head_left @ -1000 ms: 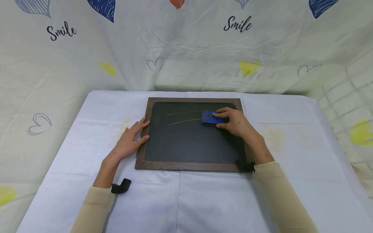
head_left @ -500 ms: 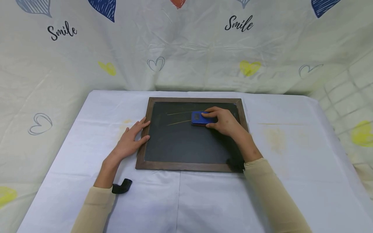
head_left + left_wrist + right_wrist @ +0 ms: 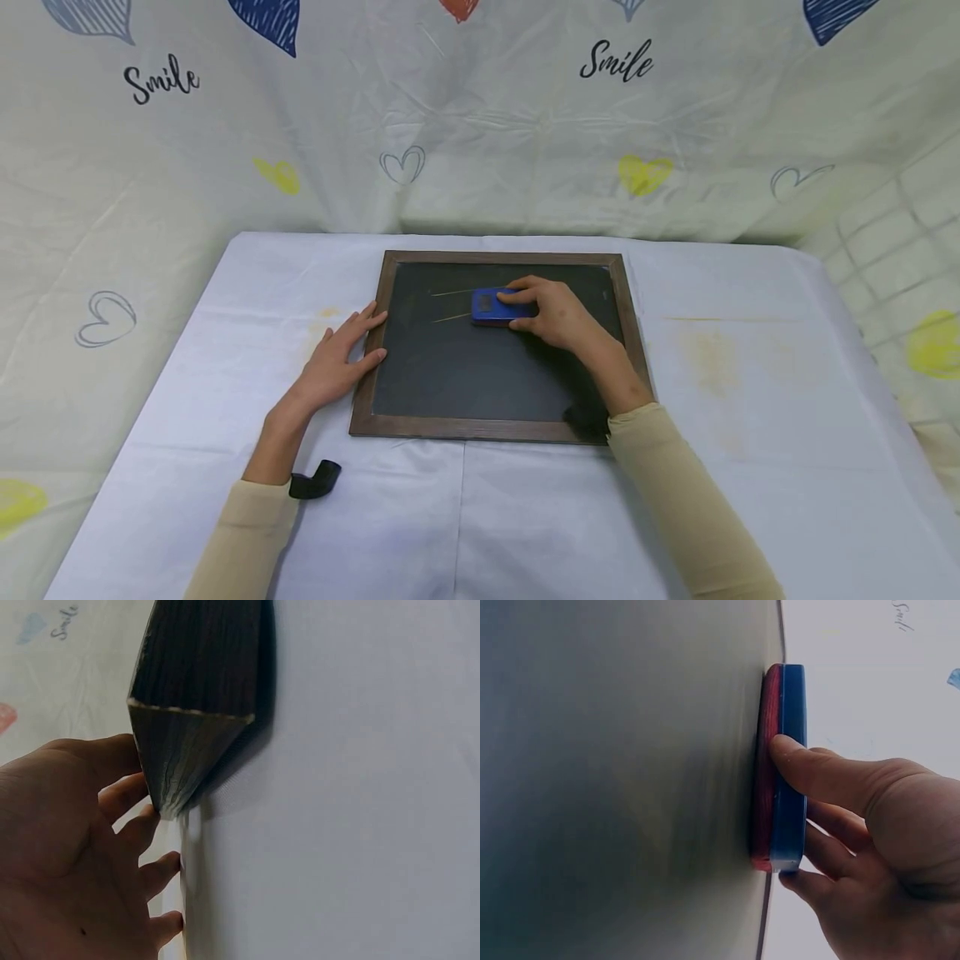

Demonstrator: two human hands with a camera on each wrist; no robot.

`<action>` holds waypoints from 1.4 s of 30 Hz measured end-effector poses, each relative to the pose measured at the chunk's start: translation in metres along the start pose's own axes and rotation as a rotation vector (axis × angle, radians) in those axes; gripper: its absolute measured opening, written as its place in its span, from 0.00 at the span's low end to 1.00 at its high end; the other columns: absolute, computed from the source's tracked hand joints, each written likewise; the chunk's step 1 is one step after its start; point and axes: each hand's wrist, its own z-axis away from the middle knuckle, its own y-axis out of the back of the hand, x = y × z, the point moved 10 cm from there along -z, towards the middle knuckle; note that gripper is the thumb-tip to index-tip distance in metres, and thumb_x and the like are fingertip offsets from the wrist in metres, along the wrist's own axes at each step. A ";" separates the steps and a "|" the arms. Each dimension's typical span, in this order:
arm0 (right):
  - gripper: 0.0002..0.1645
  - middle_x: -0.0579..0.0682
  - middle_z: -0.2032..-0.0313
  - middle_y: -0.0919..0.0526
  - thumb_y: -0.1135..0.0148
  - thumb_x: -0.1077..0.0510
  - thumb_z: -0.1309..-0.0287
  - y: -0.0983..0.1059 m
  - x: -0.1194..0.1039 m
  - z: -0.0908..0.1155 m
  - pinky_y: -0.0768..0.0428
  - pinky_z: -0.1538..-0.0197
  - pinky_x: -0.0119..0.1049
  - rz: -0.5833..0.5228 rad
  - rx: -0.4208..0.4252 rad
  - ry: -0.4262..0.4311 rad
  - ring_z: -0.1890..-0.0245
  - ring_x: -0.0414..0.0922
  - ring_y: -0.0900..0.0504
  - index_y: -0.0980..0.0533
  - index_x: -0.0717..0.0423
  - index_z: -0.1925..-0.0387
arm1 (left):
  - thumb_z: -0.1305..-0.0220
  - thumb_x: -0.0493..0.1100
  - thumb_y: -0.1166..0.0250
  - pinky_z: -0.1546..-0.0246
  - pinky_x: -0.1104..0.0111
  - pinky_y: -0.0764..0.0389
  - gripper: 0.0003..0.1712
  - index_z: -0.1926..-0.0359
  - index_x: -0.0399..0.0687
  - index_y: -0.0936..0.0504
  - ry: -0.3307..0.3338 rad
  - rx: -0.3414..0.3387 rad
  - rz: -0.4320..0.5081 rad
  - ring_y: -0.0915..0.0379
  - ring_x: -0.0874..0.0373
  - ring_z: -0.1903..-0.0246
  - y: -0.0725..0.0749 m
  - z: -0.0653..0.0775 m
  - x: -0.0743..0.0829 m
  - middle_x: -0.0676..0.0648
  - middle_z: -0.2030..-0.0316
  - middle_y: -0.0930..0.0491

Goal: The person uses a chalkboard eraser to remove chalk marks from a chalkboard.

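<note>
A chalkboard (image 3: 465,375) with a brown wooden frame lies flat on the table. Two thin yellow chalk lines (image 3: 450,318) run across its upper left part. My right hand (image 3: 558,315) grips a blue eraser (image 3: 491,308) by its sides, at the right ends of those lines. In the right wrist view the red felt side of the eraser (image 3: 766,787) lies against the board, with the thumb along one edge. My left hand (image 3: 333,358) rests with spread fingers on the board's left frame; the left wrist view shows the frame's corner (image 3: 195,742) beside that hand.
A white cloth (image 3: 525,517) covers the table, with faint yellow smudges (image 3: 711,362) and a yellow line to the right of the board. Behind hangs a pale curtain (image 3: 510,150) printed with hearts. A black wrist mount (image 3: 317,481) sits at the left cuff.
My right hand has slid the eraser leftward over the board, and the visible yellow lines are shorter. The left hand has stayed in place on the frame.
</note>
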 end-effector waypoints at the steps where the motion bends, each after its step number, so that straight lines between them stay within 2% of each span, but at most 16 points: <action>1: 0.32 0.52 0.27 0.26 0.27 0.55 0.36 -0.002 -0.002 -0.001 0.28 0.25 0.56 0.000 -0.003 0.004 0.25 0.60 0.30 0.23 0.47 0.32 | 0.23 0.48 0.38 0.20 0.33 0.67 0.38 0.19 0.49 0.40 -0.001 -0.001 -0.001 0.61 0.38 0.16 0.000 0.000 0.000 0.43 0.15 0.53; 20: 0.32 0.50 0.26 0.28 0.29 0.53 0.33 -0.039 -0.061 -0.027 0.27 0.25 0.51 0.022 -0.088 0.095 0.24 0.55 0.30 0.26 0.42 0.29 | 0.23 0.49 0.38 0.20 0.32 0.67 0.38 0.19 0.49 0.40 0.002 -0.002 -0.019 0.61 0.37 0.16 0.000 -0.001 0.000 0.43 0.15 0.53; 30: 0.33 0.50 0.25 0.29 0.30 0.53 0.33 -0.052 -0.084 -0.035 0.29 0.23 0.50 0.045 -0.116 0.130 0.24 0.54 0.29 0.27 0.42 0.28 | 0.23 0.50 0.39 0.20 0.32 0.66 0.38 0.19 0.49 0.40 -0.009 -0.009 -0.021 0.61 0.37 0.16 -0.001 -0.002 0.000 0.43 0.16 0.53; 42: 0.33 0.49 0.24 0.30 0.31 0.51 0.32 -0.055 -0.085 -0.034 0.29 0.23 0.50 0.041 -0.136 0.137 0.24 0.53 0.31 0.27 0.41 0.28 | 0.22 0.49 0.39 0.20 0.32 0.67 0.37 0.19 0.49 0.40 0.005 -0.014 -0.024 0.61 0.37 0.16 -0.001 -0.001 0.000 0.43 0.15 0.53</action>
